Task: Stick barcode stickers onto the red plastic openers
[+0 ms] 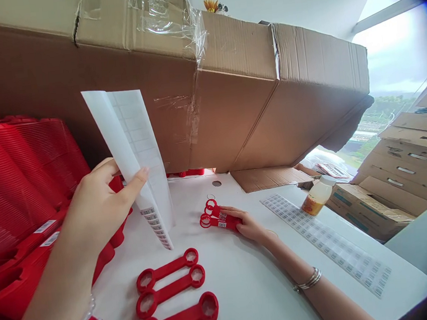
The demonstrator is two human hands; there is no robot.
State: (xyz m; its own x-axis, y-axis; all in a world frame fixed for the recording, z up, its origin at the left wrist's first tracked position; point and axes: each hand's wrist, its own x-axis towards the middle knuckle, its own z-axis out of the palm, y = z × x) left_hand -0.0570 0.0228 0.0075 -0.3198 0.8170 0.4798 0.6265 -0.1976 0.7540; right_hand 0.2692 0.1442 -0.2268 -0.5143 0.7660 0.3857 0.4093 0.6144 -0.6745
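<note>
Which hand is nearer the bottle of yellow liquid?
Right: the right hand lies on red plastic pieces, short of the bottle; the left hand holds a barcode sheet farther off.

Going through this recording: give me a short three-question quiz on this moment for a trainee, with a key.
1. What does the left hand hold?
2. True or false: the right hand touches a red piece bearing a barcode sticker.
3. How many loose red pieces lie in the row nearest the camera?

Key:
1. A sheet of barcode labels
2. True
3. Three
</note>
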